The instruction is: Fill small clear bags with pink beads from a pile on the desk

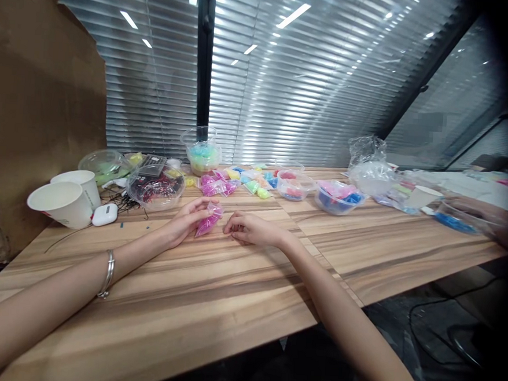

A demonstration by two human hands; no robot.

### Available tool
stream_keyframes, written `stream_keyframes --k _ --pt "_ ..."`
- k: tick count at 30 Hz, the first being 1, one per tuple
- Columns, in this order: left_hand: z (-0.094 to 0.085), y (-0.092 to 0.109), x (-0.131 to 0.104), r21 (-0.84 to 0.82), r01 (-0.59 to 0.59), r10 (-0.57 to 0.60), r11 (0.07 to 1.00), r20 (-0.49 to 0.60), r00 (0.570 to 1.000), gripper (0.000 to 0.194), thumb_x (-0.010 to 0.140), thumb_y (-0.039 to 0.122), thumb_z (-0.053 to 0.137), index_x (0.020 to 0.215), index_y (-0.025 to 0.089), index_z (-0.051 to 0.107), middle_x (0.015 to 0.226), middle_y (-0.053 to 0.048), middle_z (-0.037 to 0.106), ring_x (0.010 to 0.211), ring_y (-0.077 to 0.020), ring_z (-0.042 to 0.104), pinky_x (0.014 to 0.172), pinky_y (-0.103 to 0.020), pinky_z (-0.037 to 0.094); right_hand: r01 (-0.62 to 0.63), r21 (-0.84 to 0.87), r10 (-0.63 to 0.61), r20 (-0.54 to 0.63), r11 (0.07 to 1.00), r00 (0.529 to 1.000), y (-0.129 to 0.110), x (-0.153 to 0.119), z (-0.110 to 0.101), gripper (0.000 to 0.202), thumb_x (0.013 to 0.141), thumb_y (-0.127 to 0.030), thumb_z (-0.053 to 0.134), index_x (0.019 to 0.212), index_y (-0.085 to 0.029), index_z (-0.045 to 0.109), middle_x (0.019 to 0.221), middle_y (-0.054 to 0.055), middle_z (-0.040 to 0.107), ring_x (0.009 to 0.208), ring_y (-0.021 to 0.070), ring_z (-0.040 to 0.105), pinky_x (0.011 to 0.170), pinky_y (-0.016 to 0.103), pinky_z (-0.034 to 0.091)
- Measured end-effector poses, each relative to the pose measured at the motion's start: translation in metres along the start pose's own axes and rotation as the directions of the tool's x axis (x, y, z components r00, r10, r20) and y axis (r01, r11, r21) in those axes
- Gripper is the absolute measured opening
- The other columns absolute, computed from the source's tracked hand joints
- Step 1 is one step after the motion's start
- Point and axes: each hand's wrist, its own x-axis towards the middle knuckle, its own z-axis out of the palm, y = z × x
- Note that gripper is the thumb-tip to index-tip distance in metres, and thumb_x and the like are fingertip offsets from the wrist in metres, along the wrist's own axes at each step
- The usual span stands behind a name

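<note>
Two bare hands are working low over the wood-grain bench (229, 293), and one small pink bag (209, 219) is forming the centre of the clock, with 12 pointing away from the wearer. The left hand (190, 218) is pinching this bag at its 9 o'clock side; its grip is closing thumb and fingers on the clear plastic, and the bag is leaning with its upper end toward 1. At 3 o'clock, just beside the bag but apart from it, the right hand (251, 230) is hovering or resting near the bench top, its fingers curling inward; whether that grip is pressing shut or holding anything, one cannot tell.

Several pink packets (215, 185) are lying at 12, and beyond them a clear tub (203, 157) is holding turquoise and yellow material. Toward 10, a round clear container (156, 188) is carrying a dark red and black tangle. Nearer 9, a white case (105, 215) is sitting beside two paper cups (64, 201), with a cardboard box (43, 100) standing past them. Around 2, a clear bowl (338, 197) is holding pink and blue pieces, and a crumpled clear plastic bag (370, 172) is bunching up behind it.
</note>
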Motion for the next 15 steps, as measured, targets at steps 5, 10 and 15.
stream_keyframes --k 5,10,15 --pt "0.0016 0.0017 -0.0009 -0.006 0.008 -0.008 1.000 0.010 1.000 0.044 0.074 0.031 0.071 0.114 0.021 0.057 0.118 -0.011 0.061 0.094 -0.0209 0.063 0.069 -0.026 0.049 -0.047 0.018 0.047 -0.018 0.999 0.999 -0.0023 0.0009 0.0015 0.025 0.080 -0.006 0.048 0.096 -0.017 0.065 0.088 0.003 0.063 0.062 0.0098 0.056 0.058 0.020 0.044" --pt "0.0028 0.0025 -0.0008 0.009 0.005 -0.005 1.000 0.010 1.000 0.044 0.073 0.032 0.071 0.114 0.021 0.058 0.117 -0.011 0.061 0.088 -0.0201 0.064 0.063 -0.026 0.049 -0.073 0.047 0.075 -0.046 0.996 0.996 -0.0061 0.0011 0.0012 0.022 0.082 -0.009 0.049 0.094 -0.017 0.065 0.085 0.002 0.064 0.057 0.0090 0.056 0.055 0.021 0.046" --pt "0.0024 0.0020 -0.0004 0.005 0.003 -0.003 1.000 0.022 1.000 0.042 0.074 0.032 0.070 0.113 0.021 0.058 0.114 -0.010 0.062 0.086 -0.0188 0.063 0.064 -0.025 0.049 -0.064 0.110 0.070 -0.050 0.992 0.996 -0.0096 -0.0010 -0.0016 0.021 0.086 -0.014 0.045 0.095 -0.017 0.064 0.093 0.004 0.063 0.058 0.0093 0.058 0.049 0.019 0.047"
